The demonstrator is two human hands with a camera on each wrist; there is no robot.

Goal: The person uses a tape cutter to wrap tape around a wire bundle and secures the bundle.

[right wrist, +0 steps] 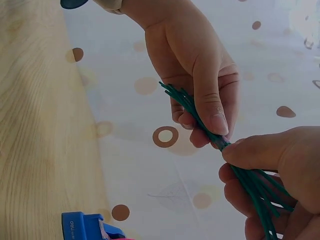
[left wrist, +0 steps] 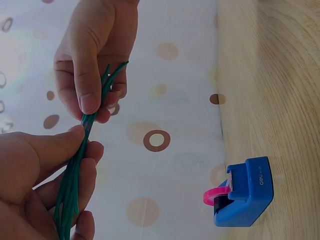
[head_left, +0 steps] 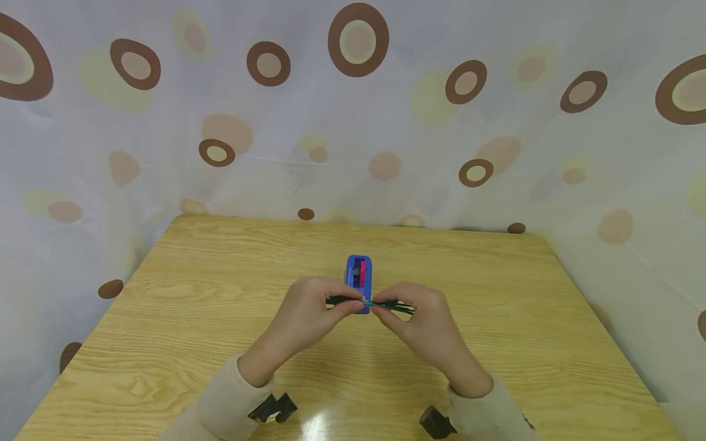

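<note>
My left hand (head_left: pixel 306 315) and right hand (head_left: pixel 427 318) meet above the table. Between thumb and fingers, each pinches a bundle of thin dark green strands (left wrist: pixel 70 185), whose exact kind I cannot tell. A shiny, clear band that looks like tape (right wrist: pixel 223 142) circles the bundle's middle, between the two thumbs. On both sides the loose ends spread out, passing under the palms. Just beyond the hands stands a blue tape dispenser (head_left: pixel 360 283) with a pink core (left wrist: pixel 216 195); in the head view the fingertips overlap its near end.
The wood-grain table (head_left: pixel 220 263) has a cloth or sheet with brown ring patterns (head_left: pixel 358 122) hanging behind and at both sides. Small dark devices (head_left: pixel 436 422) sit at the sleeves' cuffs.
</note>
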